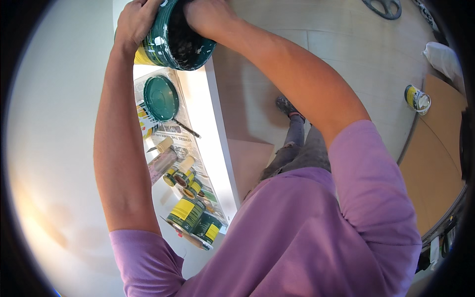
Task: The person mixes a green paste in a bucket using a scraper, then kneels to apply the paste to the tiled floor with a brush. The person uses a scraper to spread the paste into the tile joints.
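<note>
At the top of the view my left hand (136, 23) grips the side of a green plastic tub (157, 42) with white smears and a yellow label. The tub is tilted, its mouth towards me, and dark, flaky material shows inside. My right hand (207, 16) reaches in at the tub's mouth; its fingers are hidden, so what it holds cannot be told. Below the tub a round green lid (161, 97) lies on top of a container on newspaper. A thin dark stick (187, 128) sticks out from beside the lid.
Newspaper (174, 130) covers part of a white ledge (202, 96). On it stand a clear jar (162, 163), small tins (184, 177) and larger green-and-yellow tins (185, 211). A white wall rises at left. On the floor at right are another tin (417, 99) and cardboard (438, 159).
</note>
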The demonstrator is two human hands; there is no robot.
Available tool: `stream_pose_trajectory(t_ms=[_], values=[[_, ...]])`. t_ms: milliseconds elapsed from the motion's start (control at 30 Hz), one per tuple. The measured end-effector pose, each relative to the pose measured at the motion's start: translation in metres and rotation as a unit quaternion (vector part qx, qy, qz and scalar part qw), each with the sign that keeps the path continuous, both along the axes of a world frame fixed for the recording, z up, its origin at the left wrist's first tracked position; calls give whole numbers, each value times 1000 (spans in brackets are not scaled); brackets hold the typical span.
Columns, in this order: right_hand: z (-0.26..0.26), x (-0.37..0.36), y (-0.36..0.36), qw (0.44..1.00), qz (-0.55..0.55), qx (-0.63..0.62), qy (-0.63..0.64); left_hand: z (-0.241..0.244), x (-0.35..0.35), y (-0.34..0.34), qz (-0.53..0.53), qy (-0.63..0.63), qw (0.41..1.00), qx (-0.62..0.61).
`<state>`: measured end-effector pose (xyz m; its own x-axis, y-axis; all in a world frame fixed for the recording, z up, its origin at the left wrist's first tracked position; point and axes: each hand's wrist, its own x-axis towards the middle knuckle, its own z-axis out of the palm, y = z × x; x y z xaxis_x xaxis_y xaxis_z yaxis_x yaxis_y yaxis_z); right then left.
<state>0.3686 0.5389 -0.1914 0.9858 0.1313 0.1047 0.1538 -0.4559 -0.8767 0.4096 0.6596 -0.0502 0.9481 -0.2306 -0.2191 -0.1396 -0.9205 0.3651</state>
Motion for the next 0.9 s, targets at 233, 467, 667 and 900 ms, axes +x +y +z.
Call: stream_pose_trajectory(t_ms=[233, 467, 667, 900], values=[[19, -20, -18, 993, 105, -55, -8, 0, -1, -2, 41, 10, 999, -12], [11, 0, -3, 995, 69, -69, -17, 0, 13, -10, 31, 50, 998, -22], [-6, 46, 32, 976, 90, -112, -164, -3, 16, -9, 28, 56, 997, -43], [-3, 60, 53, 989, 100, -30, -105, -10, 9, -8, 64, 22, 997, -45]])
